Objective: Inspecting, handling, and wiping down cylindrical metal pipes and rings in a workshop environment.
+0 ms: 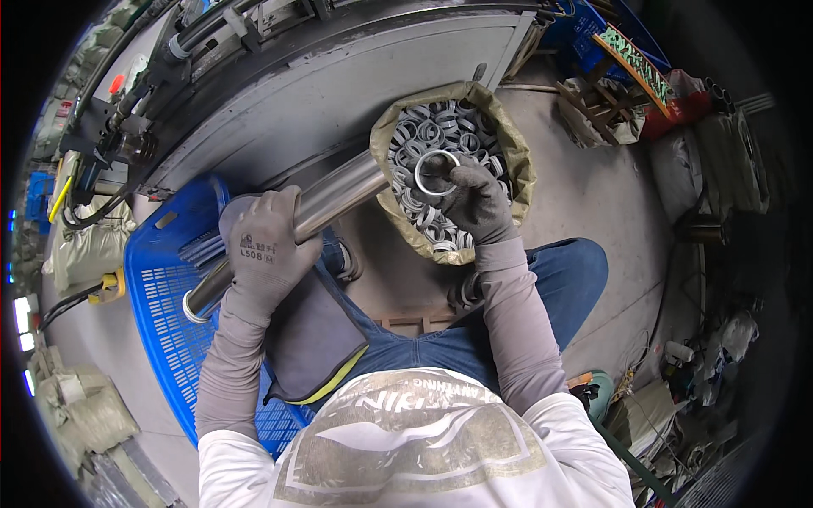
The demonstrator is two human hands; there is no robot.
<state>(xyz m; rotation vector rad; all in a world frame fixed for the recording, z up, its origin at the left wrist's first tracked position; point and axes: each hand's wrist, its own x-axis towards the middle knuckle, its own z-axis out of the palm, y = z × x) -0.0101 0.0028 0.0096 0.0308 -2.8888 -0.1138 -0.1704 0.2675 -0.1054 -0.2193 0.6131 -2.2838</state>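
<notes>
My left hand (269, 245), in a grey glove, is closed around a shiny metal tube (340, 200). The tube slants from the lower left up to the sack, and a pale ring (192, 308) sits around its lower end. In my gloved right hand (481, 203), a light grey ring (420, 179) is pinched between thumb and fingers, close to the tube's upper end but apart from it. Below that hand stands an open woven sack (518, 140) filled with many similar loose rings (430, 133). A dark cloth pad (309, 343) lies over my left thigh.
A blue plastic basket (174, 339) with more metal tubes (201, 249) stands at my left. Ahead is a machine with a grey metal side panel (339, 93). A wooden frame (415, 323) lies between my feet. Blue crate (584, 38) and bundles (728, 161) stand at far right.
</notes>
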